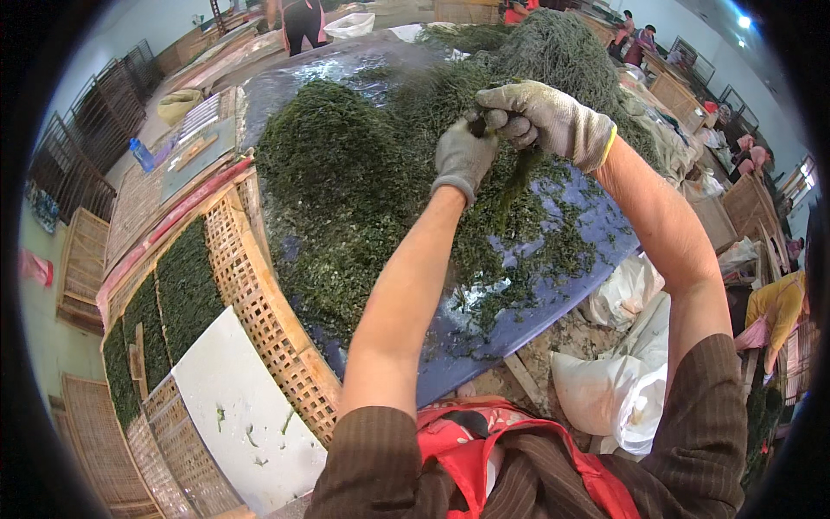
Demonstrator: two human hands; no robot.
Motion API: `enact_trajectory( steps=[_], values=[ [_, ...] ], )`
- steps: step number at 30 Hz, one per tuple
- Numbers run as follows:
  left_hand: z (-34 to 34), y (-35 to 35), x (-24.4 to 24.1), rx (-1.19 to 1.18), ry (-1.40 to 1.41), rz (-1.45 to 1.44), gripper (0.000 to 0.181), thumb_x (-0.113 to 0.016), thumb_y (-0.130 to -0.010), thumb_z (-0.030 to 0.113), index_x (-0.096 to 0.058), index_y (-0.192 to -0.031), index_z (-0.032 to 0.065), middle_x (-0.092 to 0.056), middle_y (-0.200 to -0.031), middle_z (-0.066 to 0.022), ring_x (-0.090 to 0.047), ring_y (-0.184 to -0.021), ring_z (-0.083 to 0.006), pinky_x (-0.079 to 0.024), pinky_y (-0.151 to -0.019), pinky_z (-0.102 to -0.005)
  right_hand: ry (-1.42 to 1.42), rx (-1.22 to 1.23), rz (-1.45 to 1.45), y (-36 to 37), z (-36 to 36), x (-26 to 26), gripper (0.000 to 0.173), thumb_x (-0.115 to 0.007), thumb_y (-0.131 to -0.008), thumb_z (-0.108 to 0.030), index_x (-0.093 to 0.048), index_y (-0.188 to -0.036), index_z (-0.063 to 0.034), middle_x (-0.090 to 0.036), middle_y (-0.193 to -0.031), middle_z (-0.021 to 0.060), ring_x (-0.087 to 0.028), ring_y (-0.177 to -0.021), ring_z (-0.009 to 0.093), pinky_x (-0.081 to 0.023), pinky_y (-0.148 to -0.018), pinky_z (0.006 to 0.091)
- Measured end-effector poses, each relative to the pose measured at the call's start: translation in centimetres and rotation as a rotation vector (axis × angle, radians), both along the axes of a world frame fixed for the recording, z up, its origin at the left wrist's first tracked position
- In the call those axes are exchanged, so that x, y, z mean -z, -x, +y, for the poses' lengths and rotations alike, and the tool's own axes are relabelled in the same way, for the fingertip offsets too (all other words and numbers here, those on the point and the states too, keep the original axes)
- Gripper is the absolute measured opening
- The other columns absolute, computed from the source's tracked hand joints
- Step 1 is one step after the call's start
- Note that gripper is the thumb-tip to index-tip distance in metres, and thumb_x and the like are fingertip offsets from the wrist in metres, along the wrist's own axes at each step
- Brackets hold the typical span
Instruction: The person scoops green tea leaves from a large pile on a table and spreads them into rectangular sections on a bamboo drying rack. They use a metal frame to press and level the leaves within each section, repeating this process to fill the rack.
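Observation:
Both my hands wear grey-white knit work gloves and meet above a heap of stringy dark green seaweed (337, 149). My left hand (463, 156) has its fingers curled around a small tuft. Close against it, my right hand (551, 123) grips the same tuft with bent fingers. A thin bunch of seaweed (517, 185) hangs down below the gloves. Exactly where the fingertips pinch is partly hidden. Under the heap lies a blue plastic sheet (470, 370), with loose scraps scattered over its near right part.
To the left, a woven bamboo frame (259, 279) carries flat seaweed sheets (188, 292) and a white board (243, 415) with a few scraps. White sacks (603, 396) stand at the right. Greyer seaweed (557, 55) is piled beyond my hands. A person in yellow (775, 311) bends at the far right.

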State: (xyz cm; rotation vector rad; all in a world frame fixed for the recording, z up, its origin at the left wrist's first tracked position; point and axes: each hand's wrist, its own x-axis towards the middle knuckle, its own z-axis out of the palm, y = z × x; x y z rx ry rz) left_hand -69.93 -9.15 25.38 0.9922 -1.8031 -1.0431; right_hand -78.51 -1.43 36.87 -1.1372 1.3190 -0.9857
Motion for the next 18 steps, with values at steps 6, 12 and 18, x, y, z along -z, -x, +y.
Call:
enact_trajectory(
  steps=[6, 12, 18],
  values=[
    [0.6, 2.5, 25.0, 0.093, -0.354, -0.105, 0.038, -0.060, -0.084, 0.031, -0.063, -0.109, 0.0029, -0.068, -0.094, -0.0206, -0.064, -0.091, -0.0364, -0.049, -0.083, -0.0389, 0.065, 0.028, -0.139, -0.4, 1.3, -0.9, 0.024, -0.053, -0.094, -0.022, -0.062, -0.100, -0.0007, -0.047, -0.063, -0.0085, -0.030, -0.045, -0.001, -0.021, -0.038, 0.0155],
    [6.0, -5.2, 16.3, 0.642, -0.124, -0.782, 0.033, -0.063, -0.074, 0.027, -0.069, -0.096, 0.0042, -0.068, -0.098, -0.0172, -0.064, -0.095, -0.0333, -0.050, -0.081, -0.0387, 0.190, 0.024, -0.154, 0.8, 3.1, -1.9, 0.023, -0.052, -0.095, -0.024, -0.062, -0.095, -0.0025, -0.047, -0.063, -0.0098, -0.031, -0.045, -0.001, -0.022, -0.038, 0.0154],
    [4.4, -13.8, 5.2, 0.729, 0.023, -1.152, 0.077, -0.073, -0.070, 0.042, -0.050, -0.128, -0.0033, -0.058, -0.122, -0.0218, -0.057, -0.112, -0.0324, -0.044, -0.098, -0.0368, 0.059, 0.047, -0.098, 1.2, 5.4, -0.7, 0.023, -0.053, -0.095, -0.025, -0.062, -0.095, -0.0033, -0.049, -0.064, -0.0083, -0.033, -0.046, 0.000, -0.022, -0.038, 0.0154]
  ],
)
